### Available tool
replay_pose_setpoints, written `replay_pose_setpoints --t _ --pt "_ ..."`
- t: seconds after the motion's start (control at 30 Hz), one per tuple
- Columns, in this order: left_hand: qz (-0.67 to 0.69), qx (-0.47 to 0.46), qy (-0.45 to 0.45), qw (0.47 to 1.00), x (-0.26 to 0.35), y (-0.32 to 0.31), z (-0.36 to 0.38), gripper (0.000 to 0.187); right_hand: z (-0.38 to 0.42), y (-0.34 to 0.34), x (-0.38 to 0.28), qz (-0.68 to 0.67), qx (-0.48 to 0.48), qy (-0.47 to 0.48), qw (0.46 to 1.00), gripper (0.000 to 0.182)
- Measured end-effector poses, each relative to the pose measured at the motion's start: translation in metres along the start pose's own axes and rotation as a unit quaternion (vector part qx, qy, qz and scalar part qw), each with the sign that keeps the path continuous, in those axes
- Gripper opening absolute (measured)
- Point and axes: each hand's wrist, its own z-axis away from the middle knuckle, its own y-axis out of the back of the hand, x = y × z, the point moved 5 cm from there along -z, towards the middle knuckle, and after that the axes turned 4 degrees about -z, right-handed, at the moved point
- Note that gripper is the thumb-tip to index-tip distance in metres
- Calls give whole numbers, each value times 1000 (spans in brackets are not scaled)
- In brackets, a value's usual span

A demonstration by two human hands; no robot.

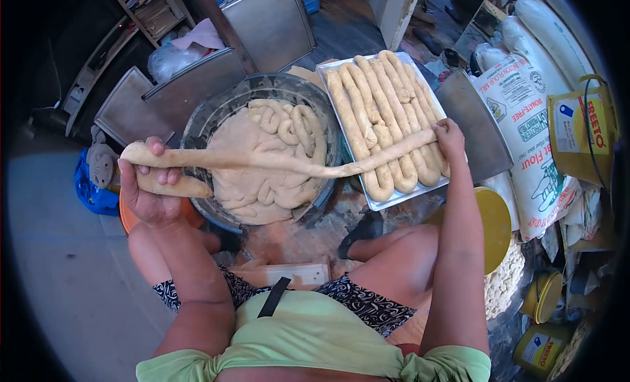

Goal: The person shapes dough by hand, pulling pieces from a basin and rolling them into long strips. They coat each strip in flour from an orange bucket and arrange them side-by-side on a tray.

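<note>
Flour sack [525,139] reads "BROMATE-FREE", "PROTEIN", "Flour". Yellow bucket [581,136] at right: "FREETO". Lower yellow bucket [542,350]: same brand, smaller print unreadable.

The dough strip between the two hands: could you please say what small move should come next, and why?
Probably bring the left hand toward the tray, since the right hand holds one end above it while the dough strip stretches across the tub.

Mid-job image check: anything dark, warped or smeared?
Head view: fisheye warping, with black swallowing the corners; head view: left hand, right hand and dough strand readable, no obvious motion smear; head view: tub wall dark, tray rim bright; head view: flour sack lettering large enough to read, finer print not.
</note>
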Motion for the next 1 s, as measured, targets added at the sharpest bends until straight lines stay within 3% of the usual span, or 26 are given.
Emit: replay_pose_setpoints --t 0.07,0.17,0.2,0.27,0.3,0.37,0.47,0.53,0.63,0.73,0.77,0.8,0.83,0.87,0.9,0.93,1.0 --pt "-34 -1 -6 999 0 -6 -1 33 2 4 -2 -46 -21 -6 999 36" --pt "-32 -57 -18 998 4 -20 -2 33 15 -3 -8 -145 -142 218 955 40" --pt "-33 -56 -18 998 4 -24 -4 33 20 1 -10 -145 -143 219 954 40" --pt "-23 -48 -33 998 7 -33 -6 32 38 14 -16 69 -105 242 962 40" --pt "-22 -49 -32 998 9 -38 -7 32 39 20 -17 69 -105 241 962 40" --pt "36 -74 -41 996 16 -48 -9 32 34 34 -2 -83 -80 98 989 36" --pt "68 -125 -38 989 31 -46 -9 32 26 61 23 -153 -2 172 973 29" --pt "68 -120 -40 990 33 -46 -11 33 23 61 41 -154 26 164 974 26" --pt "20 -46 -31 998 27 -41 -21 36 14 39 77 -102 -25 33 994 24" --pt "-55 -82 74 992 -13 -54 -49 38 11 39 76 -21 -4 76 997 28" --pt "-222 -148 94 959 -29 -75 -64 35 14 43 63 -20 -3 76 997 28" --pt "-381 -207 113 894 -47 -99 -80 32 23 50 33 -90 4 142 986 33" --pt "-475 -216 146 841 -73 -122 -93 29 33 56 2 -159 9 206 966 38" --pt "-555 -296 175 758 -102 -142 -106 31 38 52 -21 -265 -54 183 945 42" --pt "-585 -379 51 715 -134 -157 -118 35 46 48 -48 -367 -117 155 910 46" --pt "-610 -408 48 677 -169 -171 -125 38 63 53 -83 -420 -172 179 873 50" --pt "-692 -411 -43 592 -220 -205 -134 35 90 52 -132 -615 -249 203 720 48"
